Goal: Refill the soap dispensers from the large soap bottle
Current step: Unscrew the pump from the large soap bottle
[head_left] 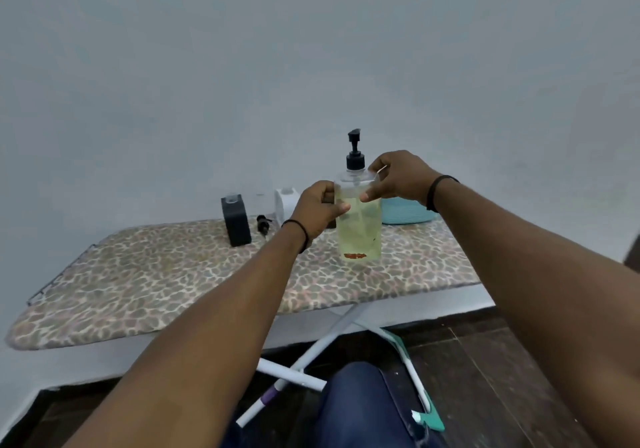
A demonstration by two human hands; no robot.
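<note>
A clear large soap bottle with yellowish liquid and a black pump top is held upright just above the ironing board. My left hand grips its left side at mid height. My right hand holds its shoulder, thumb on the front. A black square dispenser with its top off stands to the left, at the board's back edge. A loose black pump lies beside it. A white dispenser stands behind my left hand, partly hidden.
A teal folded cloth lies on the board's back right, behind the bottle. The board has a leopard-print cover and stands against a grey wall. Its white legs cross below, over a dark floor. My knee in blue jeans is at the bottom.
</note>
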